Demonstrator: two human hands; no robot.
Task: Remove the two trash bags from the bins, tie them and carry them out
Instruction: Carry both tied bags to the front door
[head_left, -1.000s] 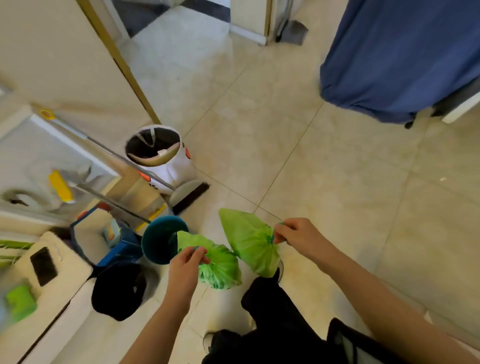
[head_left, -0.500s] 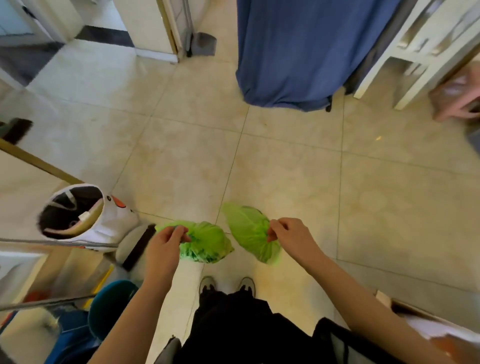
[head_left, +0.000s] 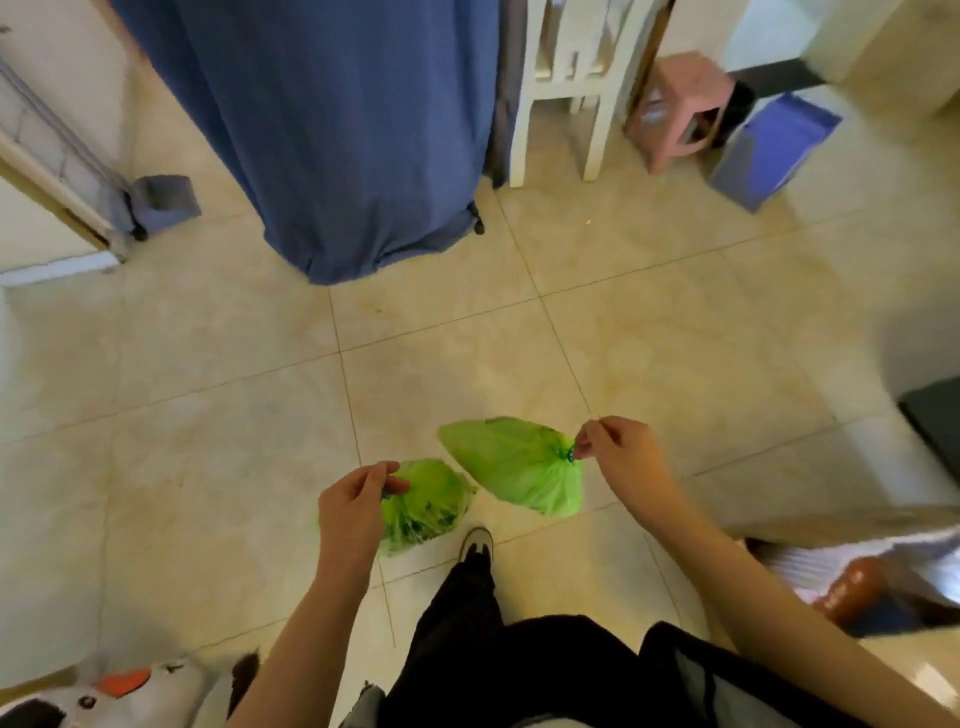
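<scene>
Two small green trash bags hang above the tiled floor in front of my legs. My left hand (head_left: 356, 499) pinches the gathered top of the left green bag (head_left: 426, 501), which shows dark contents through the plastic. My right hand (head_left: 618, 452) pinches the knotted neck of the right green bag (head_left: 514, 465), which swings out to the left. The two bags hang close together, almost touching. A white bin with an orange mark (head_left: 124, 691) sits at the bottom left corner, mostly cut off.
A blue cloth-covered piece of furniture (head_left: 337, 130) stands ahead. White chair legs (head_left: 561, 98), a pink stool (head_left: 680, 109) and a blue box (head_left: 769, 150) lie at the back right. A grey dustpan (head_left: 161, 200) rests by the left wall. Cardboard and clutter (head_left: 857, 566) sit at the right.
The view has swung right and away from the bins. Both bags stay in my hands. The blue furniture and the chair legs have come nearer the centre.
</scene>
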